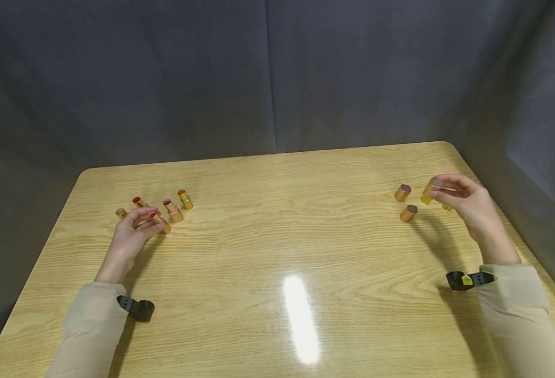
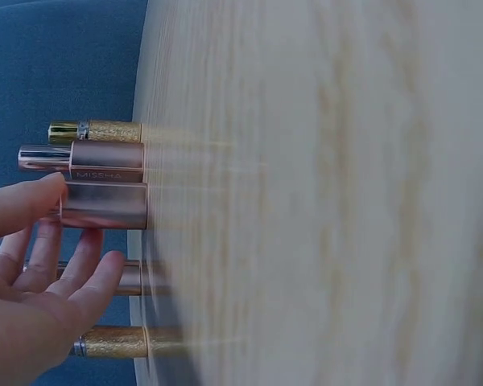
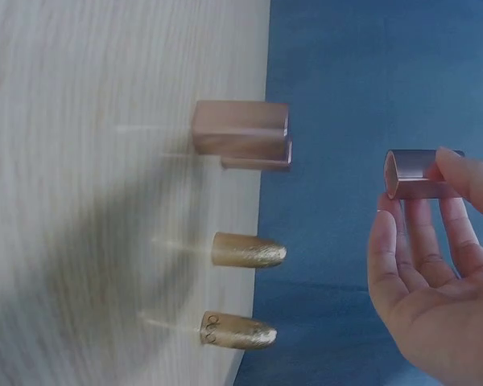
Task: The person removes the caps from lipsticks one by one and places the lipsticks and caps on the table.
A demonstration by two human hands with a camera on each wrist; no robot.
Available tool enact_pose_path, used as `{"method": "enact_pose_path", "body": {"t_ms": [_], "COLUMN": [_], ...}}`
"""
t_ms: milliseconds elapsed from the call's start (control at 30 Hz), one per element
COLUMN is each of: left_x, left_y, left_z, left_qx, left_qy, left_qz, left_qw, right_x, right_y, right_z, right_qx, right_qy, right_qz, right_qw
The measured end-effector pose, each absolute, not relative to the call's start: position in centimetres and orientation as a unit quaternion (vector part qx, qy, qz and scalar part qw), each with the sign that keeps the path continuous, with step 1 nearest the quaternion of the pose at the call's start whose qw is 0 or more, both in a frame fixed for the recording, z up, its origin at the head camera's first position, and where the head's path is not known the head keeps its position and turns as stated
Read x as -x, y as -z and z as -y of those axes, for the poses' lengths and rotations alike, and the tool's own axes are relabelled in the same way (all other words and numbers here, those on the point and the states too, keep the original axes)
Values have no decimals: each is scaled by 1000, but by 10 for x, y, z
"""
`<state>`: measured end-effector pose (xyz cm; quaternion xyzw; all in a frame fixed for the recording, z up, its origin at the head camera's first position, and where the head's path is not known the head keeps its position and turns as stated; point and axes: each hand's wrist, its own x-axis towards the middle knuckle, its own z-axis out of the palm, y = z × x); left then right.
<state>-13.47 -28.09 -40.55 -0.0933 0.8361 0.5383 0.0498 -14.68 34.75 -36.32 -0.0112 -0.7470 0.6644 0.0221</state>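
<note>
On the left of the table, my left hand pinches an uncapped rose-gold lipstick near its top, thumb on one side and fingers on the other. That lipstick stands upright, its base at the tabletop. On the right, my right hand holds a rose-gold lipstick cap between thumb and fingers, raised off the table. Its open end shows in the right wrist view. Below it stand two gold caps. Beside these are two rose-gold caps, upright.
Several other uncapped lipsticks stand round my left hand: a rose-gold one, a gold one and others partly hidden behind the fingers. The wooden table has its back edge against a dark curtain.
</note>
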Motion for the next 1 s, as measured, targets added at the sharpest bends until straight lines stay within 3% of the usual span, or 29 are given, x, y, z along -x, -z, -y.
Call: {"method": "enact_pose_path", "body": {"t_ms": [567, 1000], "left_x": [129, 125], "left_y": [395, 376], "left_z": [282, 271], "left_qx": [99, 122], "left_qy": [-543, -551], "left_qz": [-834, -823], "left_qw": [24, -64], "right_x": [149, 149], "right_y": [384, 403], "right_z": [-370, -384], "right_qx": [42, 40], "right_qy": [-605, -575], "right_qz": [795, 815], "right_qw": [-7, -56]}}
